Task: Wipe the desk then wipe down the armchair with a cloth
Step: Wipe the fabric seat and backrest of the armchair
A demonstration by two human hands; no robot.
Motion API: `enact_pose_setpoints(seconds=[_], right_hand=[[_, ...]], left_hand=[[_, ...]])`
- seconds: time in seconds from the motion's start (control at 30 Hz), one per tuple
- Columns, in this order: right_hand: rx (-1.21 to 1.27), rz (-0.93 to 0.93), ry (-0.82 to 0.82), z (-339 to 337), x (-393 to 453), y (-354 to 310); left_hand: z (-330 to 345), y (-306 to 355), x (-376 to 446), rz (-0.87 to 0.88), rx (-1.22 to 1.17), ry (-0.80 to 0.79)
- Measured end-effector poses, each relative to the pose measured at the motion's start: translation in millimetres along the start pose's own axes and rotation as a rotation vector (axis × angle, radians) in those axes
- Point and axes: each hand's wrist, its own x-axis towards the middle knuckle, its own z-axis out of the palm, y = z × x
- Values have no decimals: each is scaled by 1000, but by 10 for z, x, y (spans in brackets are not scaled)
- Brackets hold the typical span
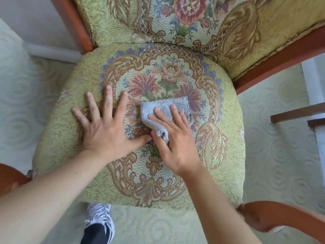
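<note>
The armchair fills the view, its green floral seat cushion (pixel 228 131) below me and the matching backrest (pixel 184 23) at the top. A folded grey cloth (pixel 163 108) lies on the middle of the seat. My right hand (pixel 175 141) presses the cloth flat with straight fingers, the thumb beside the cloth's near edge. My left hand (pixel 107 127) rests on the seat just left of the cloth, palm down and fingers spread, its thumb tip almost meeting my right thumb.
Reddish wooden armrests stand at the near left (pixel 10 178) and near right (pixel 274 217), and wooden frame rails (pixel 281 67) run beside the backrest. Pale patterned carpet (pixel 281 155) surrounds the chair. My shoe (pixel 98 219) stands under the seat's front edge. A wooden furniture edge (pixel 299 111) sits at right.
</note>
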Motion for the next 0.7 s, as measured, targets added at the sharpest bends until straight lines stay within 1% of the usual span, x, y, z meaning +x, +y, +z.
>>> enact_pose_setpoints(seconds=[0.07, 0.17, 0.2, 0.23, 0.27, 0.3, 0.37, 0.4, 0.43, 0.47, 0.5, 0.53, 0.57, 0.63, 0.67, 0.7], right_hand=[[45, 8, 10, -73, -180, 73], [-12, 16, 41, -223, -377, 170], [-23, 48, 54, -281, -428, 186], [8, 119, 80, -343, -459, 202], [95, 235, 139, -402, -464, 220], [225, 382, 241, -469, -426, 220], [539, 684, 524, -590, -289, 244], [661, 787, 668, -641, -208, 269], [697, 841, 783, -685, -131, 291], [661, 843, 857, -702, -59, 312], [602, 805, 883, -696, 23, 304], [529, 751, 857, -665, 115, 278], [458, 695, 787, -605, 204, 265], [272, 669, 526, -414, 367, 239], [115, 641, 402, -311, 434, 242], [-25, 599, 318, -233, 491, 227]], left_hand=[[-6, -39, -47, 27, 4, -12], [-1, -89, -101, 44, -4, -12], [-2, -93, -104, 49, -9, -13], [-3, -97, -101, 55, -10, -14], [-2, -102, -103, 63, -7, -12], [0, -109, -107, 73, -5, -8], [6, -122, -135, 89, -4, 2], [12, -123, -150, 92, -4, 6], [17, -123, -163, 94, -3, 10], [24, -120, -174, 95, -2, 14], [29, -117, -175, 95, 0, 19], [30, -117, -172, 96, 2, 22], [30, -114, -166, 96, 2, 23], [35, -113, -163, 96, 3, 28], [40, -114, -161, 95, 3, 31], [44, -113, -161, 93, 3, 32]])
